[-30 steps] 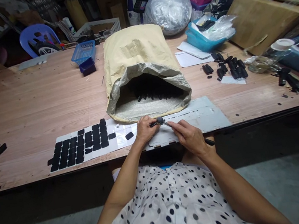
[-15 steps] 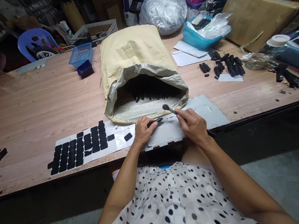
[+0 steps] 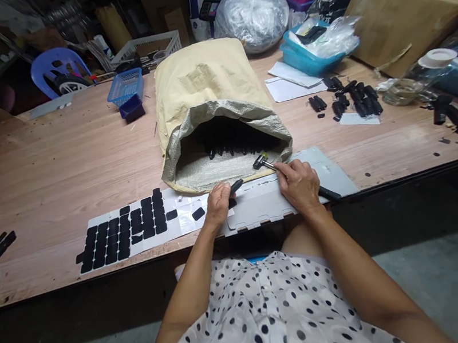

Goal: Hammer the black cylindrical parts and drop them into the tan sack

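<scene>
My left hand (image 3: 218,203) is closed around a small black elongated part (image 3: 236,186), its tip pointing up and to the right. In my right hand (image 3: 301,186) is a small hammer (image 3: 261,162) with a dark head, a metal shaft and a black handle end. The hammer head is raised near the mouth of a cream woven sack (image 3: 202,71). Inside the sack's dark opening, several black pieces show. Both hands are over a light grey board (image 3: 261,212) at the table's front edge. A small black flat piece lies beside my left hand.
A white sheet with rows of black stickers (image 3: 125,228) lies left of my hands. Black parts (image 3: 359,98) are heaped at the right, near a blue basin (image 3: 310,57) and a cardboard box (image 3: 409,21). A blue basket (image 3: 125,87) stands behind left.
My right hand has moved slightly right and turned, so the hammer's head and handle now show more plainly. The black part in my left hand is tilted up more.
</scene>
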A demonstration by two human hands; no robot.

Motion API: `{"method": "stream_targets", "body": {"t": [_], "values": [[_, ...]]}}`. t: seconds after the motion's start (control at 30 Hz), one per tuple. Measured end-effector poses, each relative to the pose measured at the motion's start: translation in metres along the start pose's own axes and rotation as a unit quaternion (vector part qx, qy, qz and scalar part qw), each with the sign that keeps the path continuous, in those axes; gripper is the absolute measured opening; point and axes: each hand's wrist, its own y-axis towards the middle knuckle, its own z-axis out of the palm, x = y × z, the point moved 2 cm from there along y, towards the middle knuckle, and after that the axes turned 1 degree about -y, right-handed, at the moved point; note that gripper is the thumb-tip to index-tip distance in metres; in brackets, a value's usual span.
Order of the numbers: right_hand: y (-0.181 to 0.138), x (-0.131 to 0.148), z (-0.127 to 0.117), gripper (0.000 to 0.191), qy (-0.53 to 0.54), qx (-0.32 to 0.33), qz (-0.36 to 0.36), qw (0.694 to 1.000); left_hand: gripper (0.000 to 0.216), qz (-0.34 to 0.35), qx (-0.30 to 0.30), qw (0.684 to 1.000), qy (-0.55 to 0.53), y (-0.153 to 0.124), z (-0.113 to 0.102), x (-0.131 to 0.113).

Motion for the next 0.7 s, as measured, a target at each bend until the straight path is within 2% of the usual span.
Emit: {"method": "stream_targets", "body": {"t": [0.2, 0.3, 0.37, 0.43, 0.5, 0.53, 0.57, 0.63, 0.7], "values": [[0.001, 0.001, 0.0, 0.031, -0.002, 0.008, 0.003, 1.0, 0.05, 0.021, -0.003, 1.0, -0.004, 0.003, -0.001, 0.0], [0.002, 0.002, 0.0, 0.032, -0.002, 0.01, 0.011, 1.0, 0.052, 0.037, 0.0, 0.999, -0.019, -0.006, -0.004, -0.007], [0.002, 0.002, 0.0, 0.032, 0.0, 0.008, 0.012, 1.0, 0.054, 0.059, 0.029, 0.997, -0.046, -0.022, -0.004, -0.016], [0.002, 0.003, 0.0, 0.032, 0.003, 0.004, 0.01, 1.0, 0.058, 0.055, 0.107, 0.988, -0.097, -0.046, 0.002, -0.023], [0.002, 0.004, -0.001, 0.032, 0.004, 0.002, 0.011, 1.0, 0.063, -0.008, 0.203, 0.966, -0.158, -0.071, 0.016, -0.023], [0.003, 0.005, -0.001, 0.031, 0.003, 0.002, 0.013, 1.0, 0.065, -0.06, 0.229, 0.953, -0.19, -0.082, 0.023, -0.021], [0.003, 0.005, -0.002, 0.032, 0.001, 0.003, 0.015, 1.0, 0.066, -0.119, 0.236, 0.938, -0.222, -0.092, 0.031, -0.018], [0.004, 0.006, -0.003, 0.032, -0.002, 0.01, 0.021, 1.0, 0.065, -0.231, 0.21, 0.907, -0.282, -0.105, 0.045, -0.011], [0.004, 0.005, -0.003, 0.033, -0.002, 0.019, 0.023, 1.0, 0.061, -0.311, 0.184, 0.871, -0.333, -0.112, 0.053, -0.008]]}}
